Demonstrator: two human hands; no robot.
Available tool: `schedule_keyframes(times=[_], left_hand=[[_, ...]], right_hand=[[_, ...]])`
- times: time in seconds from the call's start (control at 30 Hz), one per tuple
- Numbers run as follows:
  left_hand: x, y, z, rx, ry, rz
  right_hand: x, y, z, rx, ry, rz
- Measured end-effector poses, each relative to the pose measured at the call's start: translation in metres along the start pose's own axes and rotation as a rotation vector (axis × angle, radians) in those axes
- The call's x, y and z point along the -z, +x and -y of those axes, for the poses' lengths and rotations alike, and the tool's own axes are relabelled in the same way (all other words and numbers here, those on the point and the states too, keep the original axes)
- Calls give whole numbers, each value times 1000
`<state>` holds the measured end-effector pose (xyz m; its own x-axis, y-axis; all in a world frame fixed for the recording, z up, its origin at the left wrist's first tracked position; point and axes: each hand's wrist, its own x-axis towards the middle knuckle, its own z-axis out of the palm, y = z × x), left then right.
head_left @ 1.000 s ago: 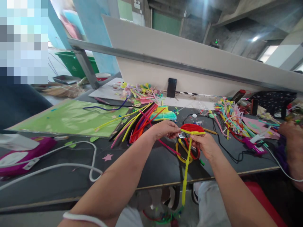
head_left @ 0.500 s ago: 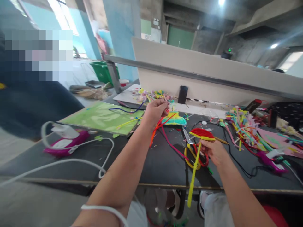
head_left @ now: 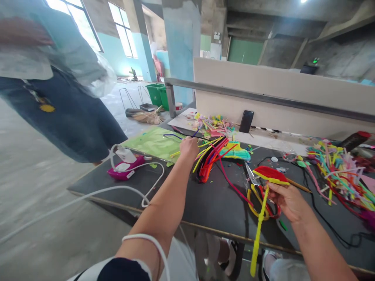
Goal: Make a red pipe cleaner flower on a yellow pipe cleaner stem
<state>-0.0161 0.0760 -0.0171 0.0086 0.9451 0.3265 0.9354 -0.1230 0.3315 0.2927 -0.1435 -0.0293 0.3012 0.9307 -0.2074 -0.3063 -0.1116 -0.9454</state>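
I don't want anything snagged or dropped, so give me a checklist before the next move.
1. Right hand holding the red-and-yellow piece: ok.
2. Left hand holding a stem from the bundle: cannot tell; its fingertips are hidden.
3. Scissors clear of the right hand: not ok; it overlaps them in view.
4. White cord off the left arm: not ok; it lies across it.
5. Phone propped up: ok.

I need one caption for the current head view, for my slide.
Right hand holding a red-and-yellow piece, left hand near bundled colourful strips.
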Motion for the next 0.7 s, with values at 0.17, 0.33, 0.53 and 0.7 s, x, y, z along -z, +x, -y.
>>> schedule_keyframes(times=[0.17, 0.33, 0.53, 0.7], left_hand=[[-26, 0, 3, -40, 74, 76], [-32, 5, 10, -63, 109, 134], [-23, 1, 9, -27, 112, 41], [-7, -3, 9, -31, 75, -80]], right_hand=[[-5, 1, 0, -12, -4, -16], [-10, -2, 1, -12, -14, -13], [-8, -4, -3, 8, -34, 6], [-10, -2, -5, 25, -53, 16]])
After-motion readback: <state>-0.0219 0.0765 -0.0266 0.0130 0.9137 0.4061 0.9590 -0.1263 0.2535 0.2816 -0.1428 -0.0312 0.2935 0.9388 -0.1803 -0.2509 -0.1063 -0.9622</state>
